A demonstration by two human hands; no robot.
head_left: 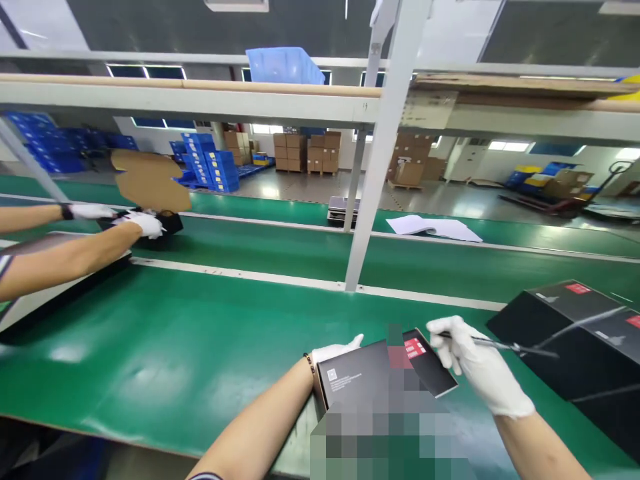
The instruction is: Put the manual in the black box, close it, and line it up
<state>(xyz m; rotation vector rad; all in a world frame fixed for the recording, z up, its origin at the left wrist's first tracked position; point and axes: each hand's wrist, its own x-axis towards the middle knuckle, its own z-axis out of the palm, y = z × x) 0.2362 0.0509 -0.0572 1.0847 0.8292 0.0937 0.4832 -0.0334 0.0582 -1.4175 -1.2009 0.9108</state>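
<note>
A black printed cardboard box (350, 377) with a red-and-white label lies tilted before me on the green bench. My left hand (334, 350), in a white glove, holds it along its left and far side, partly hidden behind it. At its right end a black flap (434, 370) stands out. My gloved right hand (467, 360) is above and right of that flap, its fingers closed round a slim dark tool (500, 345), perhaps tweezers, which points right. A blurred patch covers the box's near part.
Large black boxes (565, 347) with red labels stand at the right. A white post (373, 160) rises from the bench. At the far left a co-worker's gloved hands (145, 223) handle a dark box with a cardboard piece (147, 180). White papers (433, 228) lie beyond the post.
</note>
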